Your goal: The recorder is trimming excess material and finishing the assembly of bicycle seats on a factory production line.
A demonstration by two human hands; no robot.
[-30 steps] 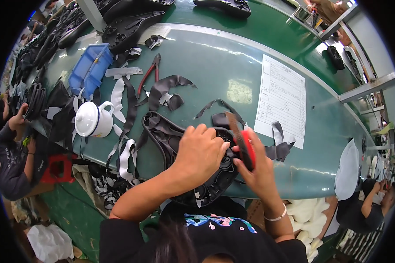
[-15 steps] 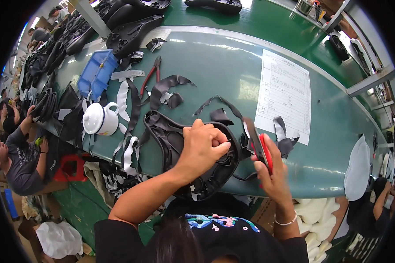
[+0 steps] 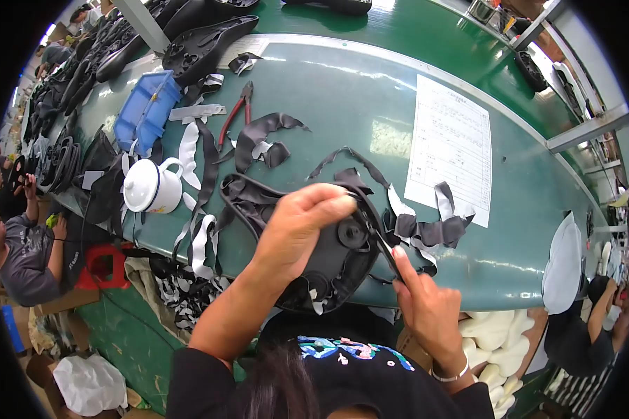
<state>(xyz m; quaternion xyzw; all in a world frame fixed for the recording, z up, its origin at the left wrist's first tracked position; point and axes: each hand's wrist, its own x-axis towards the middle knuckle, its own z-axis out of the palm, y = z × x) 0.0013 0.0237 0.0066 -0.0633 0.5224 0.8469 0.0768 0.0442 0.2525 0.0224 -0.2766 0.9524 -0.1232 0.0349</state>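
Note:
A black saddle shell point(image 3: 314, 269) lies underside up at the table's near edge, its dark cover folded over the rim. My left hand point(image 3: 293, 227) is closed in a pinch at the shell's far right rim, apparently on the cover's edge; the fingertips are partly hidden. In my right hand point(image 3: 426, 307) is a long, slim dark tool that looks like a utility knife point(image 3: 383, 246). Its length lies along the shell's right rim, pointing up toward my left fingers. Black and white trimmed strips point(image 3: 433, 227) lie just beyond that hand.
A printed sheet point(image 3: 449, 146) lies on the green table at right. Red-handled cutting pliers point(image 3: 237, 115), a blue bin point(image 3: 147, 108), a white enamel mug point(image 3: 150, 185) and more scraps point(image 3: 262, 136) are at left. A person point(image 3: 24, 255) sits beyond the left edge.
My right hand has lowered and brought the tool from above the scraps to the shell's rim. My left hand has shifted slightly up and left along the rim, its fingers pinched together.

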